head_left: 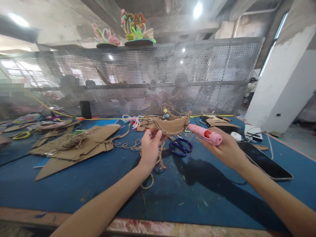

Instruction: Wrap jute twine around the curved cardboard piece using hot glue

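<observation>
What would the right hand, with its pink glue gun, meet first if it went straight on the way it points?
Probably the twine-edged cardboard boat shape in the left hand: the right hand aims the pink glue gun at its end. The blue scissors seem below that line; depth is unclear.

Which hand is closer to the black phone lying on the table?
Right. The right hand, gripping the pink glue gun, is just beside the phone; the left hand is farther off, holding the cardboard boat.
</observation>
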A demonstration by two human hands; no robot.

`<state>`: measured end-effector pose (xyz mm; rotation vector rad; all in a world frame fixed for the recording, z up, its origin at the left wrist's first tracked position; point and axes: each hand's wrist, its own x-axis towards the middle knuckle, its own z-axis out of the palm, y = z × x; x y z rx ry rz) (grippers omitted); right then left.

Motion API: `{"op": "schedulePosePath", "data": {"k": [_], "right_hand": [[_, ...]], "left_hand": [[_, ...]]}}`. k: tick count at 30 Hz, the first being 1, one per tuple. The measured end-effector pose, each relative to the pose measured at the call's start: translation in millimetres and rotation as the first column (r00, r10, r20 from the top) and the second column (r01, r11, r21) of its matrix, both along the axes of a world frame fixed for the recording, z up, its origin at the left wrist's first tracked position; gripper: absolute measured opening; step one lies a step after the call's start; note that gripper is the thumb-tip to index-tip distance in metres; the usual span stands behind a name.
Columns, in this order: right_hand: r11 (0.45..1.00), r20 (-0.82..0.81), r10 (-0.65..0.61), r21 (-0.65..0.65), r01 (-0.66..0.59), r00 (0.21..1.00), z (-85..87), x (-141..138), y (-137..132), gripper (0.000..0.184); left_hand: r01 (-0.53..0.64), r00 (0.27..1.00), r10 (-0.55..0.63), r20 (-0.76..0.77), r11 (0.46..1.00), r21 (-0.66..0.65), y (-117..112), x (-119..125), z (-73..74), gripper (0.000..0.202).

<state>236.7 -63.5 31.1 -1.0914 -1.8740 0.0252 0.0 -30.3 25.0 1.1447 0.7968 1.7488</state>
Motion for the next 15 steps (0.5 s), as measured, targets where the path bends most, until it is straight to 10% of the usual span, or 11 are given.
{"op": "schedulePosePath", "data": {"k": [15], "right_hand": [[0.999,0.011,-0.005,-0.036,0.006,1.000,-5.8,-2.3,-1.7,0.023]], "left_hand": [[-0.016,1.000,0.016,0.009,1.000,0.007,-1.4,1.7,0.1,0.032]]}}
